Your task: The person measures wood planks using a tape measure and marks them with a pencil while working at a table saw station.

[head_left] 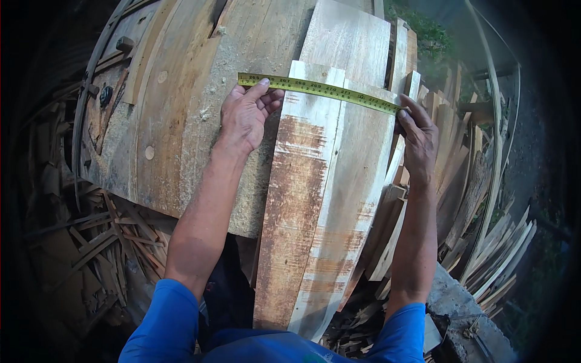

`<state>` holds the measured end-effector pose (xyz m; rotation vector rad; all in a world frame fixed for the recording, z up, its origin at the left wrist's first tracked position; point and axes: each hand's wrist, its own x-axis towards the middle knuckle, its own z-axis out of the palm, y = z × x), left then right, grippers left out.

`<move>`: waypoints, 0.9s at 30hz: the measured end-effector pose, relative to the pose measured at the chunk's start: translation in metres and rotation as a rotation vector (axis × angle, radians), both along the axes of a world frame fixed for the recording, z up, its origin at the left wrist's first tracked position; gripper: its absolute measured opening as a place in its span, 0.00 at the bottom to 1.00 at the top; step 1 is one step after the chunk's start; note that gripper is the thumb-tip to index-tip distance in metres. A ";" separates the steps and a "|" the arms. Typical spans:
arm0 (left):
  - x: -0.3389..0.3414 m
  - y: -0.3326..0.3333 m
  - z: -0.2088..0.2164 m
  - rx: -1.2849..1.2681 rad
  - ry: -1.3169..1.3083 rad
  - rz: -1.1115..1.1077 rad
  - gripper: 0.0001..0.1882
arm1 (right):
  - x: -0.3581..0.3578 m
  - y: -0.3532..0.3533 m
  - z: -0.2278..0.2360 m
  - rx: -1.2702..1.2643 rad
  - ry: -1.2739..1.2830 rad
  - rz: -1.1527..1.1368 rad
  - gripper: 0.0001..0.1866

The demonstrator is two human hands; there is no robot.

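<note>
Tape-measure blade (pixel 327 90), yellow with dark markings, crosses a brown-stained plank (pixel 296 169) and the paler plank (pixel 363 151) beside it; it lies toward the right edge of the counter (pixel 172 133) and well back from the near edge, its left end passing the planks to reach over the sawdust (pixel 204 115). The left hand (pixel 244 118) is partly closed, its thumb on top of the blade and its fingers curled; the right hand (pixel 419 133) pinches the right end between thumb and finger.

A slanted reading seems the likeliest fault, caused by one hand sitting nearer the body than the other; the thumbs could also hide the very marks to be read, and a loosened pinch could let the thin strip twist or slip; the planks reach past the counter's near edge toward the person, so a knock there could shift them under the blade.

Its long axis runs left to right, roughly square across the planks' length; the right end points toward the counter's right edge and dips slightly toward the person; I cannot tell whether the blade touches the wood throughout.
</note>
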<state>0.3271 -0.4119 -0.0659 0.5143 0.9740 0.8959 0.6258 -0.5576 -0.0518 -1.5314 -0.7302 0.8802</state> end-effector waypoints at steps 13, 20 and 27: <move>0.001 0.001 0.004 -0.018 -0.018 0.002 0.09 | -0.027 0.007 -0.002 -0.061 -0.323 -0.175 0.13; 0.009 -0.004 0.002 0.090 0.065 0.033 0.08 | -0.027 0.001 -0.005 -0.063 -0.380 -0.216 0.13; 0.009 -0.001 -0.008 0.125 0.073 0.021 0.10 | -0.044 -0.013 0.003 -0.025 -0.332 -0.264 0.22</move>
